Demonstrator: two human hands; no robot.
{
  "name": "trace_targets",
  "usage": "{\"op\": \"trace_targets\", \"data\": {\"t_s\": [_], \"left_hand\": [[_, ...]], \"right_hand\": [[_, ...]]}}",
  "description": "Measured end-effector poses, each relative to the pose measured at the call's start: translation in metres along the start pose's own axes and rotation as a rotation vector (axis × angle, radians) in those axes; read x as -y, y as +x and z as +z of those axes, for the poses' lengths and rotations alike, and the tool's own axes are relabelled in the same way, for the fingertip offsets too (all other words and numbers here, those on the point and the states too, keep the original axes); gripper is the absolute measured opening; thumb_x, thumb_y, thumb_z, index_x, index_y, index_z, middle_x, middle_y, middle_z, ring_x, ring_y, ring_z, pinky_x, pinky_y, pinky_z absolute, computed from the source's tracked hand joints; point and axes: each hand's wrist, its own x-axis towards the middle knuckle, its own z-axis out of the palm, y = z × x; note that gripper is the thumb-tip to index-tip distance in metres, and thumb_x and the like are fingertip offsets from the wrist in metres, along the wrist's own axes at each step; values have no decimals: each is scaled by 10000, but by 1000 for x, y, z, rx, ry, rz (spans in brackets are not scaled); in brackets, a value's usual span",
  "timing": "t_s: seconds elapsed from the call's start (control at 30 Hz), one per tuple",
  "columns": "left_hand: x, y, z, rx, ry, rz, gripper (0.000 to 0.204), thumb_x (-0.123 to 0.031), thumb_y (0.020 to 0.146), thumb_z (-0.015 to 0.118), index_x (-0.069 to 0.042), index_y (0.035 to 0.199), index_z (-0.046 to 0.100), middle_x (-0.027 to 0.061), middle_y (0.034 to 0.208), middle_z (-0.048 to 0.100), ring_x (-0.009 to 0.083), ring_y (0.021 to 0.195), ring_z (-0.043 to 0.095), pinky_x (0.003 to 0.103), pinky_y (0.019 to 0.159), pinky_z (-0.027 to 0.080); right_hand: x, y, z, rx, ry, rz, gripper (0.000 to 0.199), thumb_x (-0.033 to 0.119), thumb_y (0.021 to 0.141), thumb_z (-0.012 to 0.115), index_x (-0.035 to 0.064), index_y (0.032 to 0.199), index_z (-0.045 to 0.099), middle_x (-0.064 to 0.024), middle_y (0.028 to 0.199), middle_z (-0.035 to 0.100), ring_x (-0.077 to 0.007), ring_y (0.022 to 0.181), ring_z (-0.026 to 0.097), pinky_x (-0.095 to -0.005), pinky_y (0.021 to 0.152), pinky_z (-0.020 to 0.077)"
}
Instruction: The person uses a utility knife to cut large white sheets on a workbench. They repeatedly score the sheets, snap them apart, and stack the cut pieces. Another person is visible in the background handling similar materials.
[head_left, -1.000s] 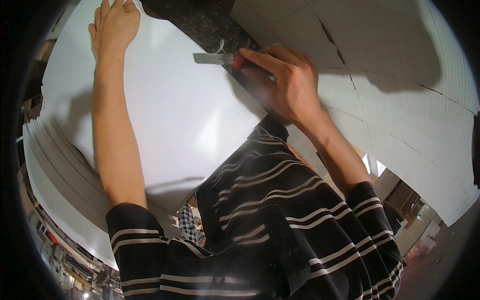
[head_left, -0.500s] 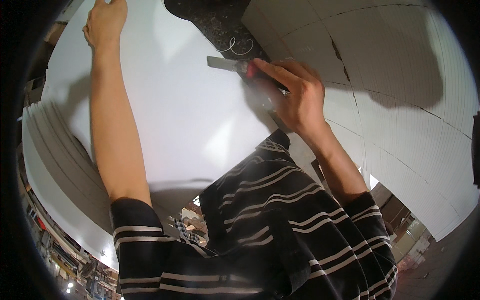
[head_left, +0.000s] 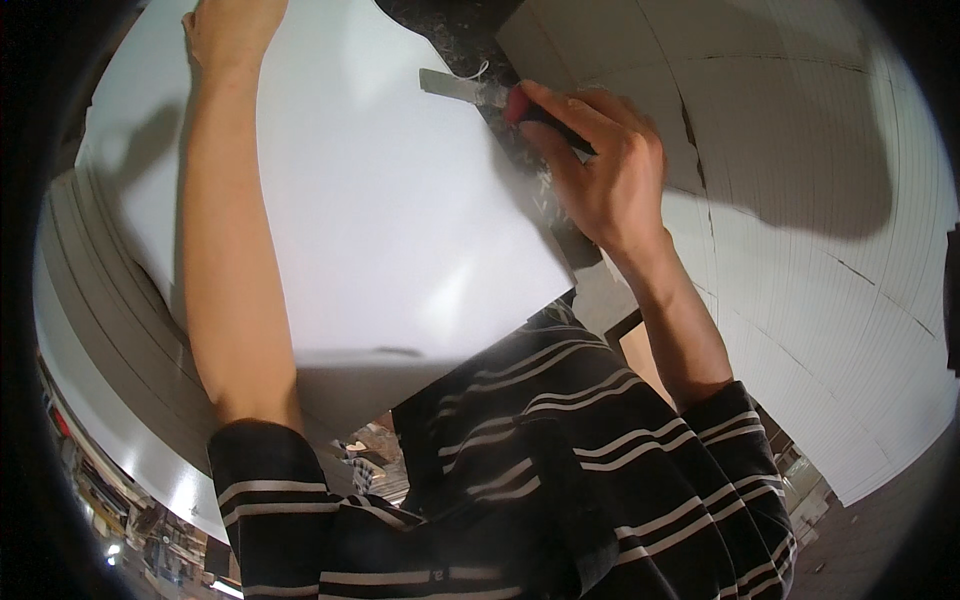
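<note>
My right hand (head_left: 615, 165) is closed round the red and black handle of a chisel (head_left: 450, 86). Its flat metal blade points left, at the right edge of a large white board (head_left: 370, 200). I cannot tell whether the blade touches that edge. Just past the blade shows a thin white curled strip (head_left: 483, 71). My left hand (head_left: 237, 35) is at the far left of the board, and the picture's top edge cuts off its fingers. The left forearm extends over the board.
More boards lie layered in a stack (head_left: 110, 260) under the left side. On the right stands a big block of tightly stacked pale sheets (head_left: 790, 290) with dark gaps. Small pale shavings (head_left: 545, 185) dot the dark gap between. Cluttered goods (head_left: 150, 550) show at lower left.
The chisel and my right hand have moved farther away along the board's edge. Less of the white curl shows. The view has shifted a little, and my left hand sits slightly farther right in it.
</note>
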Motion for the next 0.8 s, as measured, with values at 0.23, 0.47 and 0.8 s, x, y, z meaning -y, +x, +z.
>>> {"op": "trace_targets", "data": {"t_s": [0.23, 0.47, 0.8], "left_hand": [[-14, -9, 2, -14, -41, 17, 336, -199, 1002, 550, -107, 1312, 644, 250, 1364, 621, 424, 1292, 567, 447, 1131, 420], [-10, 0, -4, -52, -75, -32, 329, -163, 1016, 535, -40, 1304, 635, 262, 1275, 670, 385, 1232, 627, 437, 1080, 465], [9, 12, 4, -228, -224, -26, 317, -164, 1001, 567, -7, 1259, 664, 271, 1155, 712, 394, 1144, 666, 407, 1001, 494]], "right_hand": [[-13, 33, 13, -27, 11, -99, 301, 194, 827, 841, 155, 1123, 801, -78, 923, 762, -262, 763, 727, -382, 696, 577], [-23, 47, 15, 1, 60, -207, 296, 193, 834, 841, 162, 1125, 802, -95, 926, 766, -243, 788, 724, -359, 724, 564], [-30, 58, 7, 107, 27, -239, 300, 249, 860, 828, 173, 1149, 795, -73, 922, 766, -224, 784, 711, -368, 709, 556]]}}
